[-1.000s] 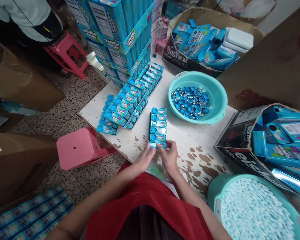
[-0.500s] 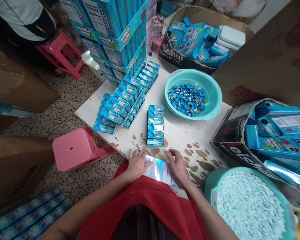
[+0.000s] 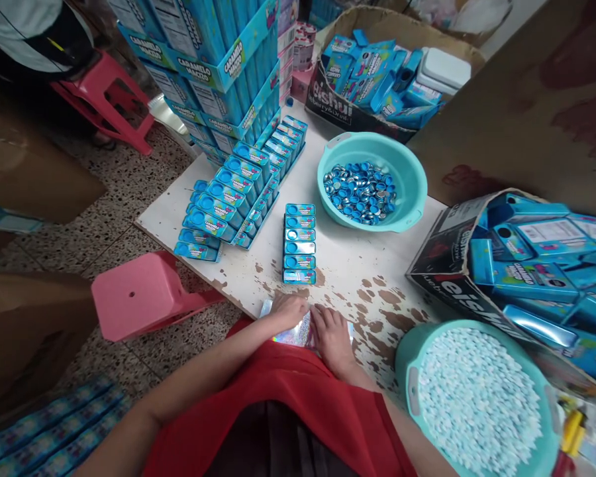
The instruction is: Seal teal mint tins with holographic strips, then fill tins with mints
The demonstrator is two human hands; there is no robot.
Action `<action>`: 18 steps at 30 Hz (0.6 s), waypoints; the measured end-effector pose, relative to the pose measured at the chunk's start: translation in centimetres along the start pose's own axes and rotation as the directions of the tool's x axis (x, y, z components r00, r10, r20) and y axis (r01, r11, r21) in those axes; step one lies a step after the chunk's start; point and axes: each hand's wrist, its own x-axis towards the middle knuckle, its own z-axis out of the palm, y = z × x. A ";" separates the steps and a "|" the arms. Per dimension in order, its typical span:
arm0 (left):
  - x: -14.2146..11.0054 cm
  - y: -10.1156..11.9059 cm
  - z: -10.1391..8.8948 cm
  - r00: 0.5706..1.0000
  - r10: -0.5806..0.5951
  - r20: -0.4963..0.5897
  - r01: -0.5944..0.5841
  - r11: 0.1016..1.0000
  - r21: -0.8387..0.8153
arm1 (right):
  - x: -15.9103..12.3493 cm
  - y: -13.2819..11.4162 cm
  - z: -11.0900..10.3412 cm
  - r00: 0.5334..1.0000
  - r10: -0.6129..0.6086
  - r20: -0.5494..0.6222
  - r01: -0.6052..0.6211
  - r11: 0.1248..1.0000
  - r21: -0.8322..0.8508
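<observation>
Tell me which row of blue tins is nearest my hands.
The single row of six, just beyond your left hand and right hand; the slanted rows stand farther off to the left.

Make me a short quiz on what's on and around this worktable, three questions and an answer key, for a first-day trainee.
1. True or false: the left hand and right hand both touch the shiny sheet.
2. What fills the bottom of the turquoise basin at the middle of the table?
A) Red ribbons
B) Small round blue and silver pieces
C) Folded towels
3. Fill in: the nearer pink stool stands to the person's ____.

Key: 1 true; 2 B; 3 left.
</observation>
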 end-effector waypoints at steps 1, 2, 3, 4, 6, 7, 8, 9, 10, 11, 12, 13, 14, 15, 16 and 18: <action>0.1 0.0 0.1 1.000 -0.009 0.001 0.009 1.000 0.004 | -0.3 0.0 0.4 1.000 -0.024 -0.001 0.024 1.000 -0.010; 0.1 0.0 0.1 1.000 -0.018 0.003 0.018 1.000 0.008 | -0.7 0.0 0.7 0.999 -0.046 -0.005 0.046 0.999 -0.014; 0.3 0.0 0.2 1.000 -0.027 0.004 0.027 1.000 0.011 | -0.9 0.0 0.9 0.998 -0.068 -0.014 0.067 0.998 -0.014; 0.4 0.0 0.3 0.999 -0.034 0.005 0.034 0.999 0.015 | -1.1 0.0 0.9 0.996 -0.086 -0.027 0.086 0.996 -0.008; 0.7 0.0 0.4 0.999 -0.040 0.003 0.039 0.999 0.019 | -1.3 0.1 0.3 0.993 -0.106 -0.049 0.107 0.994 0.031; 0.8 -0.1 0.5 0.999 -0.036 0.000 0.036 0.999 0.019 | -1.3 0.1 -0.4 0.993 -0.104 -0.053 0.107 0.992 0.071; 0.8 -0.1 0.6 1.000 -0.027 -0.004 0.027 0.999 0.017 | -1.1 0.1 -1.3 0.995 -0.091 -0.051 0.097 0.986 0.133; 0.8 -0.2 0.6 1.000 -0.015 -0.010 0.015 1.000 0.012 | -1.0 0.1 -2.4 0.997 -0.064 -0.044 0.072 0.974 0.214; 0.8 -0.2 0.7 1.000 0.000 -0.015 0.000 1.000 0.007 | -0.7 0.1 -3.7 0.999 -0.021 -0.038 0.031 0.952 0.304; 0.7 -0.3 0.7 1.000 0.017 -0.021 -0.017 1.000 0.010 | -0.4 0.2 -5.1 0.999 0.036 -0.033 -0.020 0.919 0.393; 0.5 -0.3 0.7 0.999 0.043 -0.029 -0.043 0.999 -0.004 | -0.1 0.3 -6.5 0.994 0.104 -0.031 -0.077 0.878 0.473; 0.3 -0.3 0.6 0.996 0.081 -0.048 -0.084 0.995 -0.057 | 0.3 0.4 -7.8 0.985 0.173 -0.028 -0.131 0.832 0.539; 0.1 -0.2 0.5 0.989 0.125 -0.076 -0.137 0.977 -0.166 | 0.7 0.6 -9.0 0.972 0.234 -0.020 -0.177 0.785 0.593; -0.2 0.0 0.3 0.979 0.174 -0.105 -0.199 0.925 -0.325 | 1.1 0.8 -9.8 0.959 0.283 -0.006 -0.215 0.740 0.638; -0.4 0.3 0.1 0.968 0.218 -0.126 -0.251 0.824 -0.508 | 1.4 1.0 -10.4 0.948 0.318 0.012 -0.241 0.694 0.678; -1.0 1.1 -0.4 0.956 0.270 -0.112 -0.251 0.562 -0.788 | 2.1 1.2 -10.8 0.932 0.360 0.052 -0.273 0.599 0.753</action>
